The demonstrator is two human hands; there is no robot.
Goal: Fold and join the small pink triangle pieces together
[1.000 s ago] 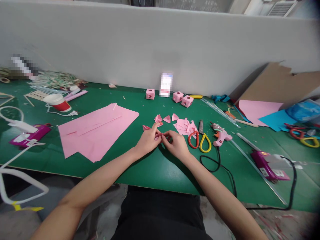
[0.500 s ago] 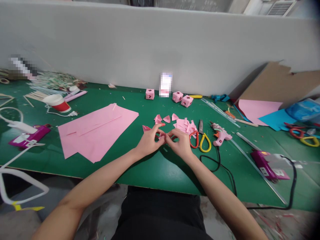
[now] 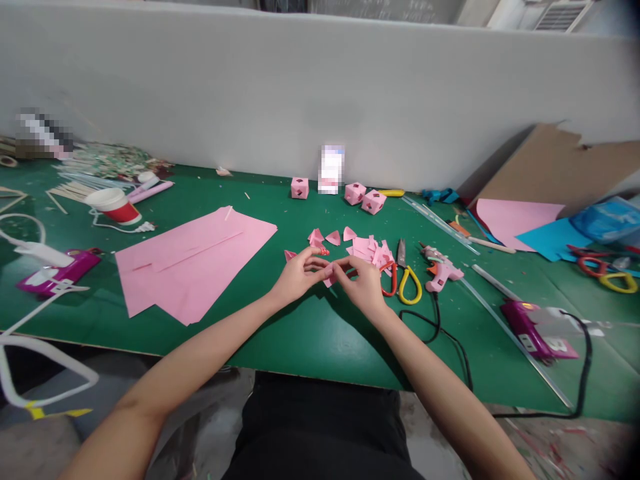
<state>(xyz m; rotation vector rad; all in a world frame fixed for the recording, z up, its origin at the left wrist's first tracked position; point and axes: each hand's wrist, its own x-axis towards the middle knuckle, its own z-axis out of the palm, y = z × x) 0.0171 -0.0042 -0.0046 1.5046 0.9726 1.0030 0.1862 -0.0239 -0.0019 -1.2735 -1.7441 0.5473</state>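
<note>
Fingertips of my left hand (image 3: 299, 275) and my right hand (image 3: 359, 279) meet over the green table, pinching a small pink paper piece (image 3: 329, 282) between them. Most of that piece is hidden by the fingers. Just beyond my hands lie several folded pink paper triangles (image 3: 333, 238). A heap of pink paper strips (image 3: 371, 249) is beside my right hand. Close to its right are scissors (image 3: 403, 270) with one red and one yellow handle loop, then a pink glue gun (image 3: 441, 270).
Large pink paper sheets (image 3: 200, 267) spread at left, near a paper cup (image 3: 114, 205) and a purple power strip (image 3: 59, 272). Pink paper cubes (image 3: 300, 188) and a blurred phone (image 3: 331, 169) stand by the grey partition (image 3: 225, 93). A black cord (image 3: 463, 353) crosses the right side.
The left fingers have drawn closer together, and the pink paper piece now shows below the fingertips. Both hands stay in nearly the same place.
</note>
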